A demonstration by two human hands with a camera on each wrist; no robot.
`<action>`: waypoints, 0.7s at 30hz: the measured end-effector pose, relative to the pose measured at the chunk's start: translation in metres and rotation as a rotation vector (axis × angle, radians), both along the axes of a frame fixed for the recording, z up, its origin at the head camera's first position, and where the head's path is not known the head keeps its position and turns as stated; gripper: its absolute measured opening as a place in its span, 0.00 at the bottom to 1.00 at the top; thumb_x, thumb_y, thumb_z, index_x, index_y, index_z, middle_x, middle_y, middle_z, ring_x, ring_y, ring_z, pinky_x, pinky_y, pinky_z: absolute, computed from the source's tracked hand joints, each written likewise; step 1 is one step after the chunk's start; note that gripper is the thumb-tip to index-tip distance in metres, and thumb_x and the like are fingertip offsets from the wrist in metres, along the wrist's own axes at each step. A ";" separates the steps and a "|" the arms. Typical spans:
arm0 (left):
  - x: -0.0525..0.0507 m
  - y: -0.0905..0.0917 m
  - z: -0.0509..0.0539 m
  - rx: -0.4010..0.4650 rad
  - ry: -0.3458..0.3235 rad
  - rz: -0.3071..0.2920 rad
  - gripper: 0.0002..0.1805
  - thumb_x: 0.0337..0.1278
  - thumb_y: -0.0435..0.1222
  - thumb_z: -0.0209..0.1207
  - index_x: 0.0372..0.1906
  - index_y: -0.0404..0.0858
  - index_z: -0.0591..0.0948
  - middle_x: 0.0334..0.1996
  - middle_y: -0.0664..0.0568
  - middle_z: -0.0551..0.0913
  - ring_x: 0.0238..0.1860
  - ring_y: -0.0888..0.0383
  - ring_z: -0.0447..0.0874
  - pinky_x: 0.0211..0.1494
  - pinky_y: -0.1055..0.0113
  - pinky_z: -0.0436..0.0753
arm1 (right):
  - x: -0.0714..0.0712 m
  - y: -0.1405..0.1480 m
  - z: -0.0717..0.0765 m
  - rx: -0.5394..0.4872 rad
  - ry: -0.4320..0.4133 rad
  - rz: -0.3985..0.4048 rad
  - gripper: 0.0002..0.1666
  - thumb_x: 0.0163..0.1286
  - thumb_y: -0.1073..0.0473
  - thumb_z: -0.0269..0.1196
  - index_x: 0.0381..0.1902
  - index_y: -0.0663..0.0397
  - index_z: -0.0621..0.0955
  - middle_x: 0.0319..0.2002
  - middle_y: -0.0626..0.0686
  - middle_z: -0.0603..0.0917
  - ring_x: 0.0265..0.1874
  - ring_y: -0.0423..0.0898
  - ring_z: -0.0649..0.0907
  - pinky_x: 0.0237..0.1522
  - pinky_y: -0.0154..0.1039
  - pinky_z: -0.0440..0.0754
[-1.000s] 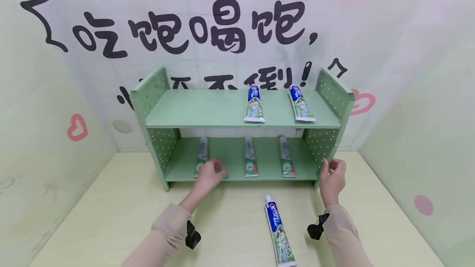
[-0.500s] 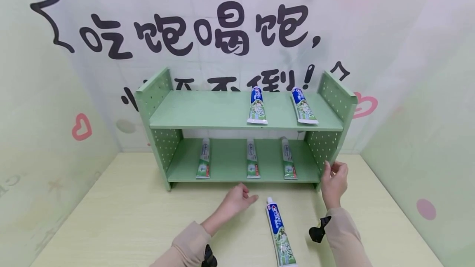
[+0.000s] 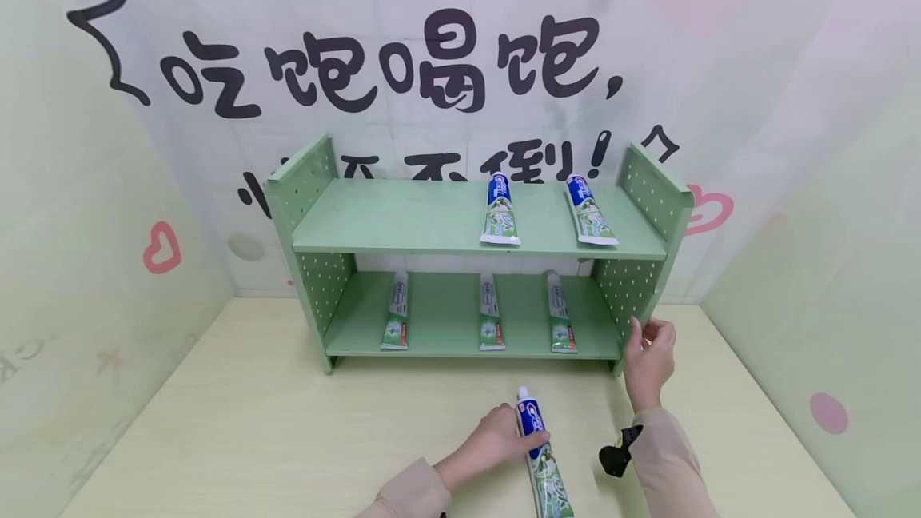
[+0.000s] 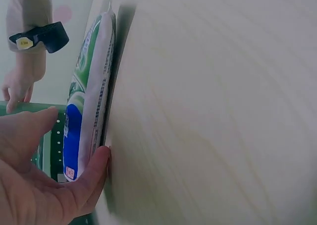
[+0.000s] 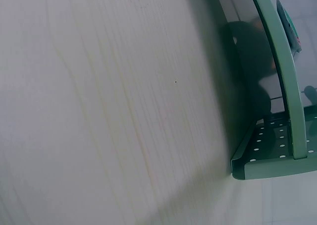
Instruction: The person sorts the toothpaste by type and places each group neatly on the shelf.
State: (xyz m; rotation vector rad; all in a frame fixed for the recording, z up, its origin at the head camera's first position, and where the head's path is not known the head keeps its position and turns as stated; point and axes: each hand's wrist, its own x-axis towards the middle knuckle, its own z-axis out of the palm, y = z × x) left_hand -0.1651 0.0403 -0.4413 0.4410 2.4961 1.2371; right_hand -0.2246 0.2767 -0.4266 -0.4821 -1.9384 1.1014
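Observation:
A blue, white and green toothpaste tube [image 3: 550, 486] lies on the table in front of a green two-tier shelf rack [image 3: 403, 218]. My left hand [image 3: 492, 442] is at its cap end, the thumb above the tube and the fingers along its left side. In the left wrist view, a finger touches the tube [image 4: 81, 101] while the thumb stands slightly apart from it. At the rack's right side panel, my right hand [image 3: 650, 362] holds the front edge between thumb and curled fingers. The right wrist view shows the rack [image 5: 292, 86] but not this hand.
Two matching tubes, a middle one [image 3: 500, 214] and a right one [image 3: 590, 214], lie on the upper shelf. Slimmer grey-green tubes lie on the lower shelf: left [image 3: 396, 314], middle [image 3: 491, 314] and right [image 3: 560, 314]. Printed walls enclose the table [image 3: 237, 422].
My left hand has moved from the lower shelf's left tube, right and toward me, to the tube on the table. My right hand has stayed at the rack's side panel.

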 end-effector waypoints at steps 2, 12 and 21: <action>0.001 0.005 -0.002 0.002 0.024 0.009 0.23 0.45 0.48 0.65 0.31 0.31 0.73 0.23 0.50 0.70 0.20 0.59 0.66 0.18 0.70 0.67 | 0.000 0.000 0.000 0.003 -0.004 -0.006 0.18 0.69 0.56 0.53 0.44 0.69 0.68 0.42 0.63 0.73 0.45 0.58 0.79 0.47 0.49 0.79; 0.005 0.017 -0.003 -0.027 0.026 0.075 0.30 0.37 0.46 0.70 0.37 0.25 0.73 0.25 0.47 0.72 0.24 0.56 0.71 0.23 0.68 0.75 | 0.001 -0.001 0.000 -0.017 -0.015 -0.005 0.17 0.69 0.57 0.53 0.45 0.68 0.67 0.42 0.63 0.73 0.45 0.57 0.78 0.48 0.50 0.79; 0.009 0.017 -0.005 0.014 -0.014 0.095 0.27 0.39 0.45 0.69 0.34 0.26 0.73 0.23 0.48 0.72 0.20 0.58 0.71 0.19 0.69 0.74 | 0.001 -0.002 0.000 -0.007 -0.009 -0.010 0.18 0.69 0.56 0.52 0.45 0.68 0.67 0.42 0.63 0.73 0.45 0.57 0.78 0.48 0.48 0.79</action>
